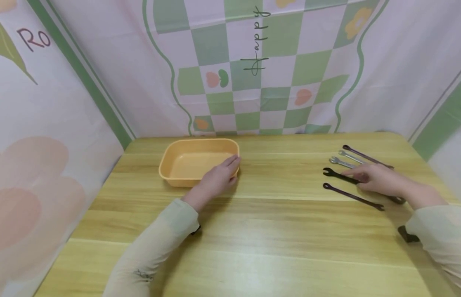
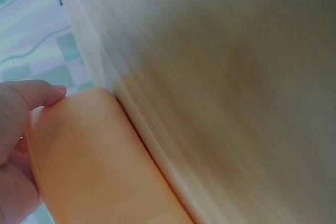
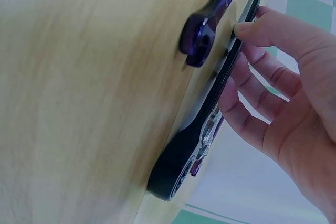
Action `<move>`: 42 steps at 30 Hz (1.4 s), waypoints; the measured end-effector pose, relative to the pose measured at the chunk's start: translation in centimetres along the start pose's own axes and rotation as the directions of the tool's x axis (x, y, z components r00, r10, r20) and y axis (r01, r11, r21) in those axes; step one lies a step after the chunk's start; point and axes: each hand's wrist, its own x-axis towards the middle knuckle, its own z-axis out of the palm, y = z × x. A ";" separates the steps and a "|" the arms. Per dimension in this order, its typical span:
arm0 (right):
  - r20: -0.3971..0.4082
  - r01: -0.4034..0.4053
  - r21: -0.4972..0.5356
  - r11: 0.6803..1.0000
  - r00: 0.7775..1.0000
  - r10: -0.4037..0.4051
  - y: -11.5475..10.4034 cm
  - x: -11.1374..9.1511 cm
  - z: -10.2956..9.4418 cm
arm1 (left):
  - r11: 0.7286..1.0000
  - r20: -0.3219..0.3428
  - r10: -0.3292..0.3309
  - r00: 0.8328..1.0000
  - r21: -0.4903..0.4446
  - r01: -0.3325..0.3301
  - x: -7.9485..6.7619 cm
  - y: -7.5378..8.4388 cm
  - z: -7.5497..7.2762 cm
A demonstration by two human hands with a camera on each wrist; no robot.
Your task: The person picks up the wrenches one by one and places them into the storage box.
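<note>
My left hand (image 1: 217, 177) grips the right wall of a shallow yellow-orange plastic bin (image 1: 178, 181). The left wrist view shows the thumb on the bin's outer side and other fingers over the rim. On the right of the table, my right hand (image 1: 382, 179) pinches a black combination wrench (image 3: 181, 148) around its middle, thumb on one side and fingertips on the other. Its open end (image 1: 329, 172) points left, and its ring end shows past the hand. A dark purple wrench (image 1: 353, 196) lies nearer to me. Beyond are two silver wrenches (image 1: 336, 161), partly hidden by my right hand.
Another dark purple wrench (image 1: 367, 156) lies farthest back in the row. Everything stands on a wood-grain table (image 1: 275, 235). A printed curtain (image 1: 245, 99) hangs along its back edge, with more fabric at both sides.
</note>
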 end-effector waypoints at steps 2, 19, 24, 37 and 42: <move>-0.003 0.002 -0.005 1.000 1.000 -0.002 0.0 0.1 0.0 | 1.000 0.005 0.013 1.000 0.002 -0.013 0.2 0.4 0.0; -0.005 0.007 -0.009 1.000 1.000 -0.007 -0.2 0.3 0.0 | 0.999 0.021 0.035 0.999 -0.006 -0.035 0.8 2.6 0.7; 0.004 0.000 0.005 1.000 1.000 0.000 -0.1 0.3 0.1 | 1.000 0.043 0.021 0.999 0.017 -0.022 1.1 3.3 1.0; 0.011 0.000 0.020 1.000 1.000 0.000 -0.1 0.3 0.2 | 0.998 0.053 0.017 0.998 0.053 -0.020 2.1 4.6 1.8; 0.008 -0.007 0.003 1.000 1.000 0.007 0.2 0.3 0.3 | 0.998 0.034 0.034 0.999 0.055 -0.036 2.6 5.3 2.0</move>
